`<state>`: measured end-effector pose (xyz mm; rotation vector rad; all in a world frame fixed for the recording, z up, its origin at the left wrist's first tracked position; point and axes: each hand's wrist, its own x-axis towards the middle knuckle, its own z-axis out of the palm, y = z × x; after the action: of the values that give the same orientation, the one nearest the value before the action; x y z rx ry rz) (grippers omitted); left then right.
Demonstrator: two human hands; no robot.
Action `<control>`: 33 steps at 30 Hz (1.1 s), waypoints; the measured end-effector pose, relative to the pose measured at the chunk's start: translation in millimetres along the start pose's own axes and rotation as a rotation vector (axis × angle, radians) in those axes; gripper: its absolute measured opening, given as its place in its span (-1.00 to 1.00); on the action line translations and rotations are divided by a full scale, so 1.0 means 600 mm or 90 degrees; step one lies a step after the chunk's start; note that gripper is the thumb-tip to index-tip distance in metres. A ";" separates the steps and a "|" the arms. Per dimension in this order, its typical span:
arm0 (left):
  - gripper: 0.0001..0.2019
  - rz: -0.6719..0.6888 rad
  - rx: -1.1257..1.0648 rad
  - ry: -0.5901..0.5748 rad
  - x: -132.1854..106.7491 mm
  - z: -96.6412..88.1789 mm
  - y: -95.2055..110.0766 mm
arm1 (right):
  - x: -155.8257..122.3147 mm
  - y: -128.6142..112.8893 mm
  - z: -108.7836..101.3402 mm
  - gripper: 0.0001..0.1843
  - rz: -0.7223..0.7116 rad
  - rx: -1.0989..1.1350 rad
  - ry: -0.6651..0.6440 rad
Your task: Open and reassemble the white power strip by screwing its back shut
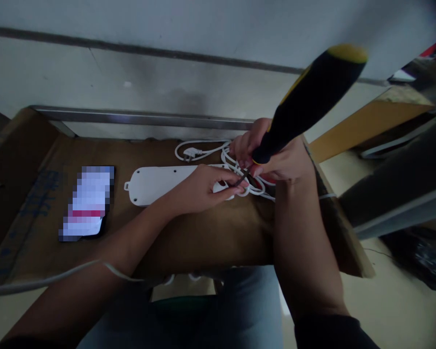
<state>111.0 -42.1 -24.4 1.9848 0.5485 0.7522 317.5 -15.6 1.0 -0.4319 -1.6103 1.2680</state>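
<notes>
A white power strip (163, 182) lies face down on the brown cardboard, small dark screw holes along its edges. My right hand (290, 157) grips a black and yellow screwdriver (312, 97) low down, near where the handle meets the shaft. The handle slants up to the right and its shaft points down to the left. Over the right end of the strip, my left hand (207, 186) is closed, thumb and fingers pinched round the screwdriver's tip. Whether a small part is also between those fingertips cannot be seen. The strip's white cord (254, 186) lies coiled beneath my hands.
A phone (89, 201) with a lit, blurred screen lies on the cardboard (203, 232) to the left. Behind the strip lies the cord's plug (192, 153). A pale wall with a metal rail (148, 118) rises at the back. A wooden board (370, 126) stands at the right.
</notes>
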 end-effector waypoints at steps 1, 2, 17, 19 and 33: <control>-0.78 -0.003 0.005 -0.001 0.000 -0.002 -0.002 | 0.000 -0.002 0.001 -0.66 0.005 -0.010 0.011; -0.78 -0.009 0.003 0.011 0.000 -0.003 -0.004 | -0.001 -0.004 0.002 -0.67 0.016 -0.022 0.017; -0.67 0.025 0.108 0.090 -0.001 0.013 -0.018 | -0.001 -0.009 0.017 -0.58 -0.056 0.007 0.092; -0.43 0.031 0.226 0.031 -0.001 0.005 -0.024 | 0.001 -0.012 0.021 -0.61 -0.064 -0.007 0.100; -0.25 -0.063 0.410 -0.073 -0.001 0.001 -0.037 | 0.005 -0.035 0.036 -0.83 -0.098 -0.070 0.108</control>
<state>109.4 -32.4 -44.1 2.5439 0.8929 0.4203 304.0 -32.9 21.9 -0.4620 -1.5429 1.0049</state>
